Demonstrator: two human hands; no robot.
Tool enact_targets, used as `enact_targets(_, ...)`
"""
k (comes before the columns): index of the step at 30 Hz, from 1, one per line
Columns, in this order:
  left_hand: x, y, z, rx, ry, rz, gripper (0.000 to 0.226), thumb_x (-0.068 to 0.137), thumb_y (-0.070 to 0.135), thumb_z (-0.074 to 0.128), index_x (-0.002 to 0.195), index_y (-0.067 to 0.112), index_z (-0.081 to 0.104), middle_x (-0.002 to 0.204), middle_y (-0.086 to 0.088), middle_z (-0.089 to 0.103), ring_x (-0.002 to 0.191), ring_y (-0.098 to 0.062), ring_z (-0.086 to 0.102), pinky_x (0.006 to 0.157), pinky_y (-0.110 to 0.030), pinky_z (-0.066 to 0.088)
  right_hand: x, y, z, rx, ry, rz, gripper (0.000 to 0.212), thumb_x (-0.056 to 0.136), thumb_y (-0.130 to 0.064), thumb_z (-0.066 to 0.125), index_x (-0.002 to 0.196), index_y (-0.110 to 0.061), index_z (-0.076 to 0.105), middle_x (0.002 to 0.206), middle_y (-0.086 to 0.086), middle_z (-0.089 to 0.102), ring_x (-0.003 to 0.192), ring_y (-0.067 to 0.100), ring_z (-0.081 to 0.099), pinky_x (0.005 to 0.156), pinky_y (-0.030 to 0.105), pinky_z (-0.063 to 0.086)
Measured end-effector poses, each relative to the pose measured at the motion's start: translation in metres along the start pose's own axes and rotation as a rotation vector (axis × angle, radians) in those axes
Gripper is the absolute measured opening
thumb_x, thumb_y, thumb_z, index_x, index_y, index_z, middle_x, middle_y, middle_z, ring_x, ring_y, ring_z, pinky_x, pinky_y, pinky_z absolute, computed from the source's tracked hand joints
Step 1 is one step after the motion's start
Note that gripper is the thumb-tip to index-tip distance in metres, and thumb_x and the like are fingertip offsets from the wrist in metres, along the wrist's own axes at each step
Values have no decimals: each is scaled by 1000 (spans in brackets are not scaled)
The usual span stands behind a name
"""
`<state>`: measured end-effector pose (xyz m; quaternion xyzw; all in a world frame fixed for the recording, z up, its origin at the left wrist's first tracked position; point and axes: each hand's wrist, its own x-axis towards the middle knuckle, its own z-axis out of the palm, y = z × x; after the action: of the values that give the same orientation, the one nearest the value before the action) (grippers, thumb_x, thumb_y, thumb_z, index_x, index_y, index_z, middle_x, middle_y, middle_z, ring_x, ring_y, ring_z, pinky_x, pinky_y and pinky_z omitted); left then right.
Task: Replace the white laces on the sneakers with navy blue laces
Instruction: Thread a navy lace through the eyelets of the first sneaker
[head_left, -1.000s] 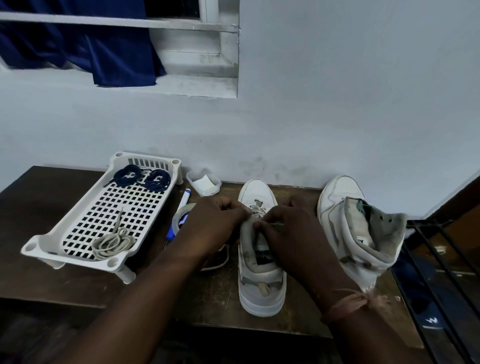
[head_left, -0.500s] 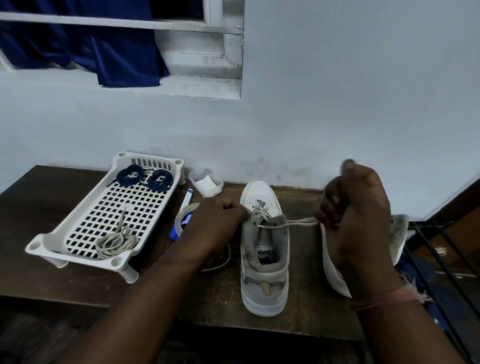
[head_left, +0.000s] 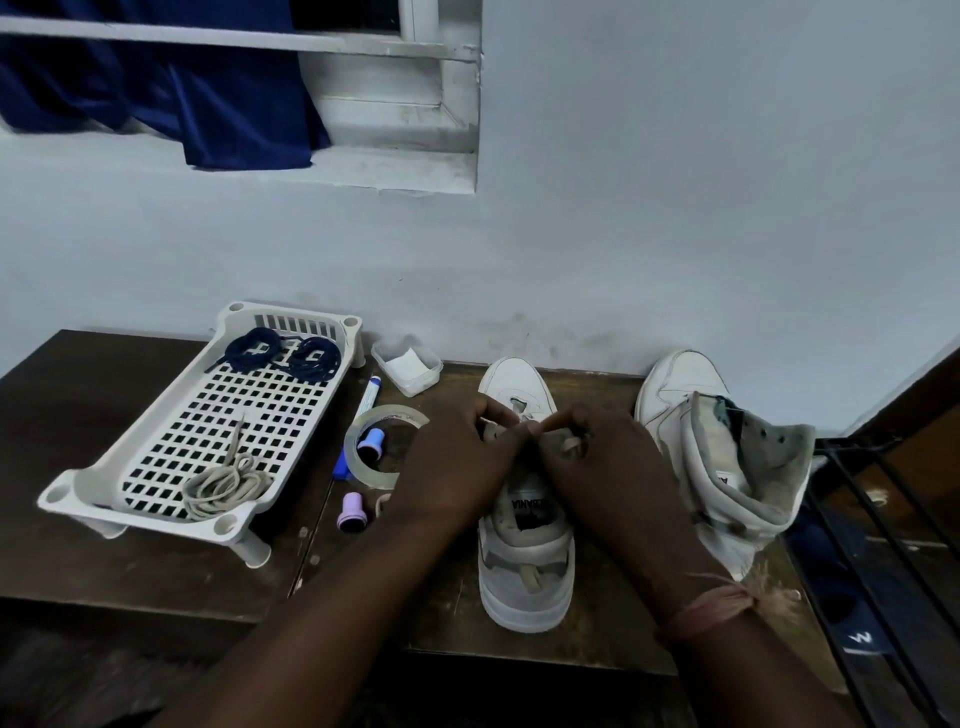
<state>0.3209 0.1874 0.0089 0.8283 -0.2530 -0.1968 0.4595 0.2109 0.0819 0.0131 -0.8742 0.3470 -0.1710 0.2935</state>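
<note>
A white sneaker stands in the middle of the dark table, heel toward me. Both hands work over its lace rows. My left hand pinches the white lace near the eyelets. My right hand curls round a loop of the same lace. The second white sneaker leans at the right, unlaced, its tongue folded open. Two coiled navy blue laces lie at the far end of a white perforated tray. A removed white lace is bunched at the tray's near end.
A tape roll, a blue marker, a small lilac cap and a clear plastic box lie between tray and sneaker. A black metal rack stands off the table's right edge. The wall is close behind.
My right hand, which had pulled the white lace out to the right and up, has come back down to the sneaker beside my left hand. The view has shifted a little.
</note>
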Motion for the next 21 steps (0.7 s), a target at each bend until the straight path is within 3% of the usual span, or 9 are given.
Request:
enact_targets(2, 2, -4, 1, 27, 5, -5, 17, 84, 46, 78, 91, 32, 72, 93, 14, 71, 86, 3, 63, 74, -23, 51, 0, 0, 1, 60, -4, 27, 11, 89, -31, 67, 83, -26, 75, 77, -11, 70, 75, 4, 64, 64, 22, 48)
enact_targets(5, 7, -9, -5, 92, 5, 11, 10, 85, 39, 78, 89, 34, 71, 91, 10, 68, 85, -5, 64, 78, -32, 53, 1, 4, 0, 112, -27, 115, 18, 90, -26, 68, 75, -20, 76, 62, -8, 67, 63, -1, 63, 51, 13, 42)
enact_targets(6, 9, -10, -9, 112, -11, 9, 10, 86, 39, 77, 90, 34, 70, 89, 9, 68, 84, -8, 64, 77, -33, 51, 2, 7, -1, 130, -25, 145, 20, 89, -26, 69, 73, -19, 76, 60, -5, 67, 60, 0, 63, 50, 15, 43)
enact_targets(9, 12, -11, -18, 147, -65, 9, 10, 88, 35, 76, 91, 30, 68, 82, 5, 68, 77, -13, 62, 70, -31, 47, 1, 12, -5, 195, -51, 246, 22, 86, -29, 72, 68, -17, 76, 59, 5, 68, 59, 17, 68, 60, 38, 58)
enact_targets(13, 15, -13, -22, 192, -68, -18, 11, 89, 20, 76, 91, 24, 66, 80, 10, 63, 74, -9, 59, 66, -24, 43, -1, 10, -7, 316, -87, 330, 10, 75, -30, 73, 67, -28, 78, 55, 5, 68, 56, 25, 66, 67, 54, 60)
enact_targets(17, 16, -13, -21, 238, -69, -41, 12, 90, 21, 74, 94, 24, 64, 86, 9, 63, 81, -10, 60, 67, -26, 42, -1, 11, -8, 350, -102, 354, 12, 77, -26, 75, 68, -34, 77, 59, 3, 70, 64, 28, 70, 70, 54, 61)
enact_targets(21, 10, -15, -12, 339, -28, 121, 27, 91, 15, 70, 107, 34, 60, 96, 5, 60, 95, -17, 60, 78, -33, 46, 1, 15, -13, 382, -159, 393, 24, 86, -10, 68, 64, -15, 76, 59, 10, 71, 52, 30, 64, 59, 43, 57)
